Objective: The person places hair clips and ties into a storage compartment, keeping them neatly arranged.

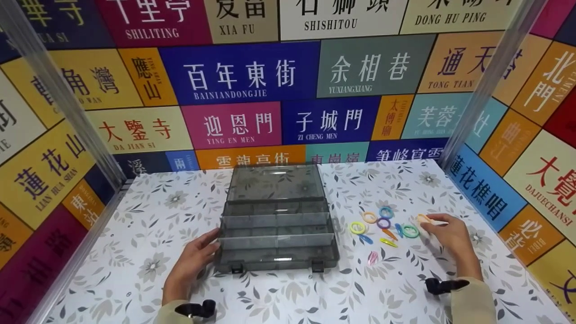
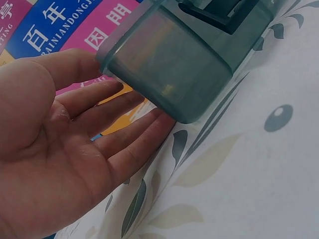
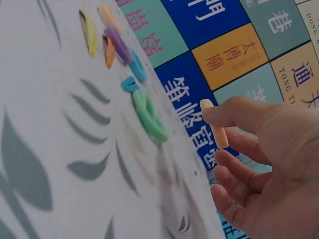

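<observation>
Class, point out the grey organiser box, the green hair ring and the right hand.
grey organiser box (image 1: 275, 216), head view, divider wall
green hair ring (image 1: 410, 231), head view, its band
right hand (image 1: 447, 234), head view, back of hand

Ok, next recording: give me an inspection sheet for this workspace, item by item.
Surface: table with a leaf-print cover.
Job's things: grey clear organiser box, lid open, compartments look empty; pale hair tie pinched in the right hand.
Clutter: coloured hair ties and hair clips lying loose right of the box.
Hands: left hand open, fingers against the box's left corner; right hand holding the pale hair tie just above the table.
Cables: nothing seen.
Surroundings: walls covered with colourful place-name signs.
</observation>
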Demonstrator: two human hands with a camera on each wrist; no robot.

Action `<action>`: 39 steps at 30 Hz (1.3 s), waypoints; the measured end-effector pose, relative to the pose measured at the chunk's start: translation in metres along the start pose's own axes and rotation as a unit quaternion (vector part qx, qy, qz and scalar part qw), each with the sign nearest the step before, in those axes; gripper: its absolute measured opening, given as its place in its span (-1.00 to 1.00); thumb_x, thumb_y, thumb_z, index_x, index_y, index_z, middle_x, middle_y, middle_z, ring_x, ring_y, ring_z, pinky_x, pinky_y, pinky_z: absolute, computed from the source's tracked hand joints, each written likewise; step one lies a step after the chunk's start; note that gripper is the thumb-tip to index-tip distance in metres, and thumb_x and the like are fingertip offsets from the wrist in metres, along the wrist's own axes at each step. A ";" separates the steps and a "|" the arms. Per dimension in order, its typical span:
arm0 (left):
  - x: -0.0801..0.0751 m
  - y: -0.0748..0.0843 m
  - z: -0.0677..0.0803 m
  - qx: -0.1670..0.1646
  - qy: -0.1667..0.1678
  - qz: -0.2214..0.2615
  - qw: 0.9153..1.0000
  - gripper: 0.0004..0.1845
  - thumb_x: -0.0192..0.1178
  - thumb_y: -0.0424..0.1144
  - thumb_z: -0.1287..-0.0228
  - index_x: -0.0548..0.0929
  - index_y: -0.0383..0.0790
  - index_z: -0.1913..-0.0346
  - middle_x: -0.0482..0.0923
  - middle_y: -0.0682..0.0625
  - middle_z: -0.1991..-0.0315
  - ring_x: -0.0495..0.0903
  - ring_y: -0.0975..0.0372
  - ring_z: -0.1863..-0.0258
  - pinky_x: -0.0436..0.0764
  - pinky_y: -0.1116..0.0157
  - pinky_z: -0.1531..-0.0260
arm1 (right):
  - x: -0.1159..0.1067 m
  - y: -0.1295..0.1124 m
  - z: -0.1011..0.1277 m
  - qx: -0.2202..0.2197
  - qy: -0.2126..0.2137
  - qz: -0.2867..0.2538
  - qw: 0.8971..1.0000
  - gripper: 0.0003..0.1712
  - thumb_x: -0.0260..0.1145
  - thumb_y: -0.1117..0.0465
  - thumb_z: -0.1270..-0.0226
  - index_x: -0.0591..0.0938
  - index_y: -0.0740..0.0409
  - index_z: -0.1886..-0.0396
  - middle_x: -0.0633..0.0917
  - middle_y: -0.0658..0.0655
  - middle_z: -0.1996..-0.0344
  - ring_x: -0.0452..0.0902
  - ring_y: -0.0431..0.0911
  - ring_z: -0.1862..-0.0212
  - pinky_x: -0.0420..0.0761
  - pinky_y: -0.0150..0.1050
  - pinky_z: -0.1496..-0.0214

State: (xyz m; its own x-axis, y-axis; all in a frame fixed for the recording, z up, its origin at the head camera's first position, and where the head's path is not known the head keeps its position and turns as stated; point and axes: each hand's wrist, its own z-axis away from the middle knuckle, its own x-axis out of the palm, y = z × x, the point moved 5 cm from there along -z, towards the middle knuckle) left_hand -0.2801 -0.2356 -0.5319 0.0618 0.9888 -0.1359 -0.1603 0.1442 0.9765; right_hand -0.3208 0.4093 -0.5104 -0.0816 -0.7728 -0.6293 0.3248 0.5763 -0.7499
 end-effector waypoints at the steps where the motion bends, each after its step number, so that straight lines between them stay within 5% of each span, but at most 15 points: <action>1: 0.000 0.000 0.000 0.002 -0.002 0.003 1.000 -0.43 0.06 -0.33 -0.51 0.29 -0.25 -0.51 0.15 -0.25 -0.55 0.22 -0.13 -0.51 0.34 -0.15 -0.43 | 0.000 -0.004 0.001 -0.008 -0.001 0.006 1.000 -0.18 0.28 -0.22 -0.37 0.41 0.19 -0.42 0.35 0.49 -0.36 0.39 0.29 -0.25 0.53 0.02 -0.10; 7: -0.001 0.001 0.001 0.005 -0.002 -0.001 1.000 -0.43 0.07 -0.32 -0.50 0.28 -0.25 -0.52 0.15 -0.25 -0.55 0.23 -0.12 -0.51 0.35 -0.15 -0.42 | 0.003 -0.023 0.002 -0.039 -0.002 0.027 0.999 -0.16 0.25 -0.29 -0.36 0.41 0.15 -0.43 0.29 0.51 -0.39 0.30 0.36 -0.33 0.53 0.14 -0.18; 14: -0.001 0.002 0.000 0.003 0.000 0.003 1.000 -0.43 0.08 -0.31 -0.50 0.29 -0.24 -0.51 0.16 -0.22 -0.55 0.22 -0.12 -0.51 0.34 -0.15 -0.43 | 0.013 -0.042 0.003 -0.055 0.001 0.009 0.998 -0.19 0.29 -0.29 -0.33 0.45 0.10 -0.40 0.27 0.44 -0.42 0.27 0.32 -0.34 0.51 -0.03 -0.08; 23: 0.001 0.005 0.000 0.001 0.000 -0.001 1.000 -0.44 0.09 -0.28 -0.50 0.31 -0.22 -0.50 0.18 -0.20 -0.55 0.21 -0.09 -0.53 0.32 -0.14 -0.44 | 0.030 -0.066 0.008 -0.088 0.007 0.012 0.996 -0.31 0.34 -0.16 -0.36 0.51 0.15 -0.32 0.32 0.40 -0.42 0.25 0.32 -0.39 0.39 0.24 -0.37; 39: 0.000 -0.003 -0.002 -0.013 0.010 0.005 1.000 -0.43 0.10 -0.28 -0.49 0.31 -0.20 -0.51 0.22 -0.15 -0.55 0.25 -0.06 -0.51 0.32 -0.13 -0.45 | 0.063 -0.137 0.013 -0.212 -0.008 0.026 0.977 -0.46 0.40 0.00 -0.32 0.61 0.20 -0.20 0.48 0.33 -0.28 0.34 0.27 -0.34 0.41 0.23 -0.35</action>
State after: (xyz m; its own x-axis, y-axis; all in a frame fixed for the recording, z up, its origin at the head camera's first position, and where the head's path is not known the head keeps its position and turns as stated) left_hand -0.2814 -0.2361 -0.5356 0.0395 0.9907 -0.1298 -0.1871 0.1350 0.9730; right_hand -0.3585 0.2781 -0.4443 -0.0606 -0.7421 -0.6675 -0.0916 0.6701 -0.7366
